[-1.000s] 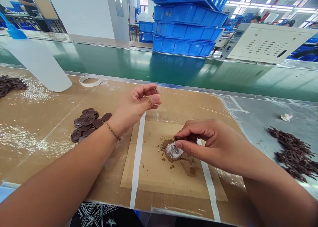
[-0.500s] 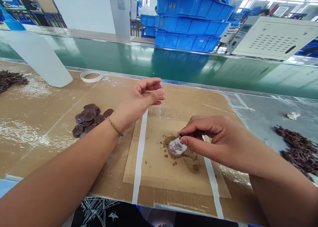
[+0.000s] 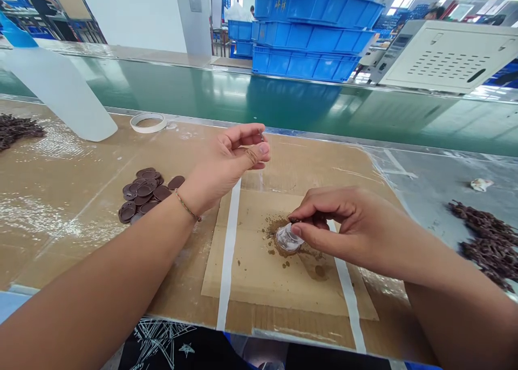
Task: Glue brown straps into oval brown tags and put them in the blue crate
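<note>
Clear round plastic cap (image 3: 288,237) pinched by right hand (image 3: 343,224); tiny dark piece (image 3: 261,136) pinched by left hand (image 3: 230,159); brown oval discs (image 3: 143,194) heaped at 9 o'clock.

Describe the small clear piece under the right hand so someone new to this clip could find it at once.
Start at the cardboard sheet taped to the bench, between two white tape strips. On its patch of brown dust sits the small clear plastic piece, with the right hand pinching at its top. It is the only see-through item; the brown discs to the left are opaque.

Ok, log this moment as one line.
left hand: pinches small piece | right hand: on clear cap | discs left
</note>
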A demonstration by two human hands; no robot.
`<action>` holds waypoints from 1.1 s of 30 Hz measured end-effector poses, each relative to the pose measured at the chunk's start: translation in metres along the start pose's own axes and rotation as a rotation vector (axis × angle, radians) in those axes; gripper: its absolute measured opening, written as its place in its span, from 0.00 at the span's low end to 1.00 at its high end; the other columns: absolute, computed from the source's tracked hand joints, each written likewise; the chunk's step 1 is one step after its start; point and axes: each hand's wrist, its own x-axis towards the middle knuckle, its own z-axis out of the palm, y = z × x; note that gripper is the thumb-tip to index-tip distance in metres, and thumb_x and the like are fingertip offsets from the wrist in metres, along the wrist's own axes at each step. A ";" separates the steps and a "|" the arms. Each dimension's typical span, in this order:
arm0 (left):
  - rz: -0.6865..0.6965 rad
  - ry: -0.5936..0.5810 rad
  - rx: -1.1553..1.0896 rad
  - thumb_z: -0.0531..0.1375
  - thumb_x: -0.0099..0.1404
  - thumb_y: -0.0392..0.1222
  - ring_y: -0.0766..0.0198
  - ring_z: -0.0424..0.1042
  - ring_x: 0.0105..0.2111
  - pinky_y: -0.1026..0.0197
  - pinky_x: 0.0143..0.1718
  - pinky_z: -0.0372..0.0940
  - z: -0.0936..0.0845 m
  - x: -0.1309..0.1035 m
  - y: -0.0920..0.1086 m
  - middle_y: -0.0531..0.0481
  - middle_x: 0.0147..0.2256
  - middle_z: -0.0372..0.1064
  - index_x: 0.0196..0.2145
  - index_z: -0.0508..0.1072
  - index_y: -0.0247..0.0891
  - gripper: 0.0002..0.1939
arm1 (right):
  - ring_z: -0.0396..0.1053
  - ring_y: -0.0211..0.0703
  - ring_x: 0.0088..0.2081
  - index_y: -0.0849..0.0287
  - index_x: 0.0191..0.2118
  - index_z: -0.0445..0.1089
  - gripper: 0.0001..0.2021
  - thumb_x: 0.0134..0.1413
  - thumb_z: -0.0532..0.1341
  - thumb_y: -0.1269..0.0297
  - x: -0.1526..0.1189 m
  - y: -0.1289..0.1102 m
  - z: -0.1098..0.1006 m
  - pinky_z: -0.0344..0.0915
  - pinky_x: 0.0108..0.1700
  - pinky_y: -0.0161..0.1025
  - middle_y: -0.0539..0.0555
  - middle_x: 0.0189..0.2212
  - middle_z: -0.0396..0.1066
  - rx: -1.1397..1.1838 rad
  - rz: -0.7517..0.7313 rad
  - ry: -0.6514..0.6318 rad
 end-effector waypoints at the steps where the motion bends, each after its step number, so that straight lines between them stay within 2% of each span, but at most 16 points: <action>1: -0.002 -0.001 0.000 0.69 0.60 0.39 0.67 0.74 0.34 0.60 0.42 0.74 0.001 0.000 0.001 0.46 0.43 0.72 0.47 0.75 0.34 0.17 | 0.66 0.33 0.23 0.55 0.31 0.77 0.05 0.55 0.63 0.64 0.000 0.000 0.000 0.61 0.24 0.31 0.46 0.23 0.72 0.000 0.001 0.002; 6: -0.005 0.011 -0.025 0.69 0.60 0.37 0.67 0.74 0.34 0.59 0.41 0.74 0.000 0.001 -0.002 0.47 0.41 0.72 0.48 0.74 0.34 0.18 | 0.66 0.33 0.23 0.54 0.31 0.78 0.05 0.55 0.65 0.63 0.000 0.001 0.000 0.61 0.24 0.31 0.46 0.24 0.73 0.045 0.008 0.024; 12: 0.015 -0.041 -0.117 0.70 0.59 0.38 0.66 0.76 0.39 0.60 0.46 0.74 0.001 -0.001 -0.003 0.49 0.43 0.73 0.47 0.76 0.40 0.18 | 0.68 0.32 0.26 0.52 0.31 0.79 0.05 0.54 0.70 0.59 0.001 0.004 -0.010 0.64 0.27 0.26 0.47 0.26 0.75 0.316 -0.044 0.373; 15: -0.052 -0.092 -0.207 0.72 0.57 0.37 0.68 0.77 0.41 0.64 0.48 0.73 0.008 -0.008 0.000 0.52 0.44 0.74 0.46 0.78 0.42 0.18 | 0.69 0.30 0.28 0.48 0.35 0.80 0.03 0.56 0.70 0.57 0.004 0.012 -0.011 0.67 0.31 0.25 0.46 0.29 0.77 0.415 -0.086 0.535; 17: -0.129 -0.148 -0.280 0.72 0.56 0.36 0.69 0.78 0.39 0.67 0.47 0.72 0.014 -0.014 0.002 0.55 0.40 0.76 0.45 0.78 0.44 0.18 | 0.70 0.31 0.28 0.44 0.38 0.80 0.03 0.59 0.68 0.56 0.006 0.017 -0.009 0.70 0.32 0.27 0.45 0.32 0.77 0.518 -0.142 0.610; 20: -0.222 -0.242 -0.359 0.72 0.57 0.35 0.68 0.79 0.39 0.69 0.46 0.72 0.022 -0.023 0.003 0.57 0.37 0.76 0.45 0.79 0.46 0.18 | 0.71 0.31 0.30 0.42 0.41 0.79 0.04 0.61 0.67 0.56 0.006 0.018 -0.006 0.71 0.35 0.29 0.45 0.33 0.76 0.589 -0.233 0.604; 24: -0.240 -0.318 -0.404 0.71 0.58 0.35 0.66 0.79 0.40 0.66 0.48 0.73 0.030 -0.028 0.003 0.53 0.41 0.78 0.46 0.80 0.45 0.17 | 0.71 0.31 0.32 0.45 0.41 0.79 0.04 0.63 0.66 0.61 0.003 0.008 -0.003 0.70 0.37 0.28 0.45 0.33 0.76 0.522 -0.276 0.529; 28: -0.235 -0.324 -0.403 0.71 0.58 0.35 0.72 0.77 0.37 0.70 0.45 0.71 0.032 -0.027 0.005 0.52 0.38 0.79 0.44 0.81 0.44 0.15 | 0.72 0.34 0.34 0.50 0.40 0.78 0.04 0.63 0.65 0.64 0.001 -0.001 -0.004 0.70 0.39 0.30 0.46 0.31 0.76 0.435 -0.282 0.487; 33: -0.257 -0.288 -0.378 0.72 0.56 0.35 0.73 0.75 0.36 0.71 0.43 0.70 0.031 -0.028 0.005 0.52 0.37 0.78 0.43 0.81 0.45 0.16 | 0.73 0.35 0.36 0.52 0.40 0.77 0.05 0.63 0.64 0.69 0.002 -0.004 -0.006 0.69 0.40 0.31 0.47 0.34 0.77 0.282 -0.312 0.516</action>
